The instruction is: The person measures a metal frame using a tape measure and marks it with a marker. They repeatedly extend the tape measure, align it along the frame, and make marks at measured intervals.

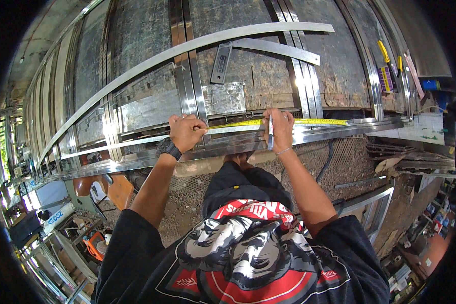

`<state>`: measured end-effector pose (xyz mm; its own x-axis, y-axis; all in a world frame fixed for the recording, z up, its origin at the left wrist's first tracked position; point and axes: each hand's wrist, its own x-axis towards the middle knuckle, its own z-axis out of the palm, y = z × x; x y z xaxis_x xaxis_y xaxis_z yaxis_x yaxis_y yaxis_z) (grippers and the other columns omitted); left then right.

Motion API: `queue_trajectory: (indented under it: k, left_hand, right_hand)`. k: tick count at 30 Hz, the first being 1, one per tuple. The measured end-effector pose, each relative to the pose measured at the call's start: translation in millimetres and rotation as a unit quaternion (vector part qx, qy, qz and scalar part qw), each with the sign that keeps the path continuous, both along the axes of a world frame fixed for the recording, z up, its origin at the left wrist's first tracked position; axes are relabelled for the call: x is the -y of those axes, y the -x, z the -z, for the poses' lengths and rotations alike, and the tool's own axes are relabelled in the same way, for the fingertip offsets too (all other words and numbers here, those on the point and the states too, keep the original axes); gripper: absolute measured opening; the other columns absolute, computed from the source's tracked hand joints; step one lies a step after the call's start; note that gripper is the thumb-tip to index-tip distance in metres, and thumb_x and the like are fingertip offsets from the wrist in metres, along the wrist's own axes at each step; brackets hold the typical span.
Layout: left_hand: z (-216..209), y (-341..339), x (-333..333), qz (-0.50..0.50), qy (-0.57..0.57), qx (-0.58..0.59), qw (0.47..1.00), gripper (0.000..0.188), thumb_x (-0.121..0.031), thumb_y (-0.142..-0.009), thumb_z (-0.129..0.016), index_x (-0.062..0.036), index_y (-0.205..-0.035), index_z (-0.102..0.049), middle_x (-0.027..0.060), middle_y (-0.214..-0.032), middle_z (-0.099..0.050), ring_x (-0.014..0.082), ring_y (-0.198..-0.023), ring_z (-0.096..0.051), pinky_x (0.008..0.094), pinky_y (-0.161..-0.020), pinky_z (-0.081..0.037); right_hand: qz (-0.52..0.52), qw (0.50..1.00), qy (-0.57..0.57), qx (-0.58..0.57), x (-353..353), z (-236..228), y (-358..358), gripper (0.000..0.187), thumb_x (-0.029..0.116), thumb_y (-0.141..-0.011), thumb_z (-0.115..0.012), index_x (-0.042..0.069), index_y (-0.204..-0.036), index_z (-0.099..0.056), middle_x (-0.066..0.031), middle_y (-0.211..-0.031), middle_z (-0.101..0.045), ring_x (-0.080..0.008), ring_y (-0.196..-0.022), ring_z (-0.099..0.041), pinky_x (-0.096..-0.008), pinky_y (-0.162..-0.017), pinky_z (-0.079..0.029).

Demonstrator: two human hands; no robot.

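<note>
A yellow tape measure blade (pixel 321 121) lies stretched along a shiny metal bar (pixel 228 147) at the near edge of the worktop. My left hand (pixel 187 131), with a dark watch on its wrist, is closed in a pinch at the blade's left end. My right hand (pixel 281 129) is closed around a white marker (pixel 270 134), held upright, and rests over the blade. Past my right hand, the blade runs on to the right. The tape's case cannot be made out. A thin pale metal strip (pixel 131 144) lies along the bar on the left.
A long metal strip (pixel 202 40) crosses the worktop beyond my hands. A try square (pixel 278 49) with a dark handle lies under its right part. Several metal channels (pixel 190 76) run away from me. At the right lies a yellow-handled tool (pixel 383 51); an orange seat (pixel 119 191) stands lower left.
</note>
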<state>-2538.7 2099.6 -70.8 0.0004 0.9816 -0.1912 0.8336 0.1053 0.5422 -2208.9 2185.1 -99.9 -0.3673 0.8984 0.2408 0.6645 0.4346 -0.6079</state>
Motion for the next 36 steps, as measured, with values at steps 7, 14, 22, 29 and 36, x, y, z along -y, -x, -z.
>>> queue_trajectory:
  k: [7, 14, 22, 29, 36]
  left_hand:
    - [-4.3, -3.5, -1.3, -0.001, -0.009, -0.007, 1.000, 0.009, -0.030, -0.084, -0.084, -0.0213, -0.085, -0.083, -0.0049, -0.075, -0.064, 0.0179, -0.082, -0.059, 0.0455, -0.096, -0.030]
    - [1.7, -0.6, 1.1, 0.012, -0.037, -0.017, 0.999, 0.010, -0.031, -0.084, -0.084, -0.0219, -0.087, -0.083, -0.0039, -0.075, -0.064, 0.0181, -0.085, -0.059, 0.0456, -0.096, -0.030]
    - [3.0, 2.6, -1.3, 0.029, 0.004, -0.024, 0.999, 0.010, -0.033, -0.087, -0.081, -0.0243, -0.091, -0.084, -0.0032, -0.081, -0.067, 0.0221, -0.094, -0.059, 0.0477, -0.098, -0.028]
    - [4.5, 4.3, -0.2, 0.032, -0.025, -0.013, 0.999, 0.010, -0.032, -0.086, -0.082, -0.0232, -0.090, -0.084, -0.0028, -0.078, -0.065, 0.0211, -0.089, -0.059, 0.0467, -0.096, -0.028]
    - [7.5, 3.5, 1.9, 0.032, -0.061, -0.017, 0.997, 0.010, -0.032, -0.085, -0.084, -0.0224, -0.089, -0.084, -0.0029, -0.075, -0.062, 0.0190, -0.085, -0.058, 0.0459, -0.096, -0.028]
  right_hand:
    - [0.008, 1.000, -0.002, 0.029, 1.9, -2.0, -1.1, 0.041, 0.007, -0.078, -0.075, 0.014, -0.115, -0.061, -0.0052, -0.101, -0.070, -0.0303, -0.103, -0.063, -0.0522, -0.111, -0.033]
    - [0.006, 0.999, -0.001, 0.045, 2.2, -6.0, 0.1, 0.052, 0.006, -0.069, -0.078, 0.015, -0.118, -0.062, -0.0046, -0.104, -0.068, -0.0316, -0.106, -0.061, -0.0546, -0.116, -0.030]
    - [0.018, 0.998, -0.008, 0.065, 1.6, -3.5, 0.5, 0.043, 0.006, -0.078, -0.075, 0.016, -0.118, -0.063, -0.0050, -0.105, -0.068, -0.0311, -0.107, -0.060, -0.0555, -0.117, -0.029]
    - [0.018, 0.998, 0.009, 0.067, 2.8, -10.1, 2.4, 0.032, 0.008, -0.088, -0.069, 0.015, -0.118, -0.064, -0.0064, -0.105, -0.067, -0.0316, -0.107, -0.060, -0.0559, -0.116, -0.030]
    - [0.022, 0.998, 0.009, 0.058, 3.0, -11.6, 2.8, 0.031, 0.012, -0.089, -0.069, 0.014, -0.120, -0.064, -0.0087, -0.106, -0.067, -0.0323, -0.109, -0.060, -0.0551, -0.116, -0.030]
